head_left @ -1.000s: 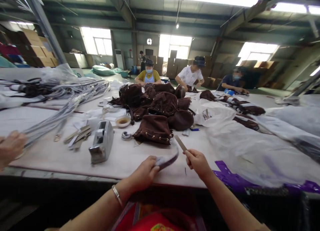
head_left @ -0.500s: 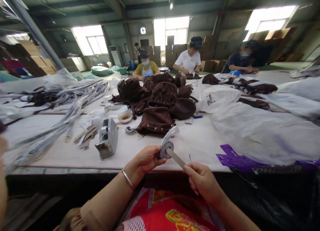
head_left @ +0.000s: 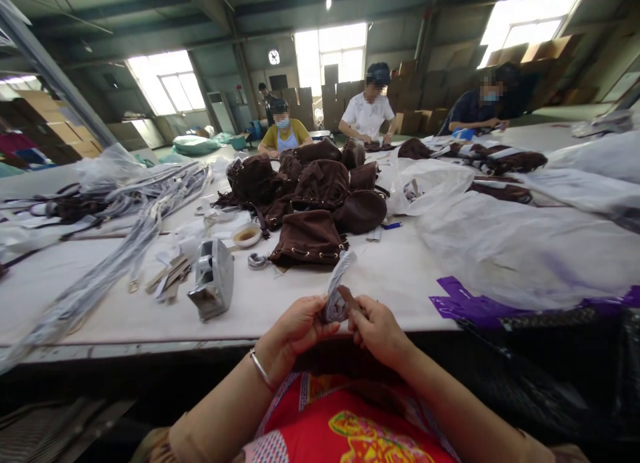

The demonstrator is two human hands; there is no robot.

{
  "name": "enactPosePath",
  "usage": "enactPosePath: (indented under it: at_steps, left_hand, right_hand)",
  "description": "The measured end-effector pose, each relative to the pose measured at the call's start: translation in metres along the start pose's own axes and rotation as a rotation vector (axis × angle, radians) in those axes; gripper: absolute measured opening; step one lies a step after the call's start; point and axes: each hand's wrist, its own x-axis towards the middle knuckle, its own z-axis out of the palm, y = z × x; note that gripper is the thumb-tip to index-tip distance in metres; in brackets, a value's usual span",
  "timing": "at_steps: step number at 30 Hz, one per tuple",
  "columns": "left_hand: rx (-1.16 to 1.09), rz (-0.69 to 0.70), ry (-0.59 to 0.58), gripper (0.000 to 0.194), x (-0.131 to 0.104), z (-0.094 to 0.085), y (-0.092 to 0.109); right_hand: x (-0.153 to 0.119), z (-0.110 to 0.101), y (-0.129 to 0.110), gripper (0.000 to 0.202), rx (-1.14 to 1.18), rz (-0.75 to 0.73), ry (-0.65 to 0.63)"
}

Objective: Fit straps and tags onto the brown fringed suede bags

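My left hand [head_left: 300,324] is closed around a coiled strap [head_left: 335,307] wrapped in pale grey covering, its loose tail rising from the top. Close beside it, my right hand [head_left: 379,327] pinches a short brown strip [head_left: 350,297] that lies against the coil's right side. Whether strip and coil are joined, I cannot tell. Just beyond the hands a dark brown drawstring bag [head_left: 309,235] with metal eyelets sits on the white table [head_left: 280,299]. To its left lies a small grey coil [head_left: 258,261].
A tape dispenser [head_left: 212,281] stands left of my hands, near a tape roll [head_left: 247,235] and loose strips [head_left: 173,274]. Wrapped straps [head_left: 145,233] spread across the left. More brown bags [head_left: 320,183] pile up behind; plastic sheeting [head_left: 520,249] covers the right. Several co-workers [head_left: 367,116] sit opposite.
My right hand has moved left and up, close to the coil. The strip earlier stretched out between coil and right hand; now only a short brown piece shows. The view has shifted slightly.
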Motion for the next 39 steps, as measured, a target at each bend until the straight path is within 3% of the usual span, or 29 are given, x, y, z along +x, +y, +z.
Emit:
enactPosePath:
  at_steps: [4,8,15,30,36,39]
  left_hand:
    - [0.0,0.015,0.009,0.019,0.002,-0.003,-0.003]
    - [-0.026,0.026,-0.016,0.017,0.003,-0.006,-0.006]
    - [-0.017,0.052,-0.064,0.021,0.0,-0.001,-0.008]
    - [-0.039,0.058,0.055,0.023,0.007,-0.004,-0.019]
    - [0.007,0.037,0.051,0.029,0.009,-0.003,-0.026]
    - [0.018,0.028,0.063,0.027,0.008,0.0,-0.024]
  right_hand:
    - [0.008,-0.002,0.005,0.026,-0.008,-0.028,0.161]
    - [0.011,-0.002,-0.002,0.037,-0.079,0.034,0.158]
    - [0.014,0.005,-0.008,0.02,-0.192,0.037,0.129]
    - [0.016,0.006,-0.002,0.014,-0.235,0.053,0.171]
    - [0.021,0.005,0.007,0.017,-0.118,0.019,0.192]
    - [0.025,0.001,0.014,0.021,0.102,0.026,0.1]
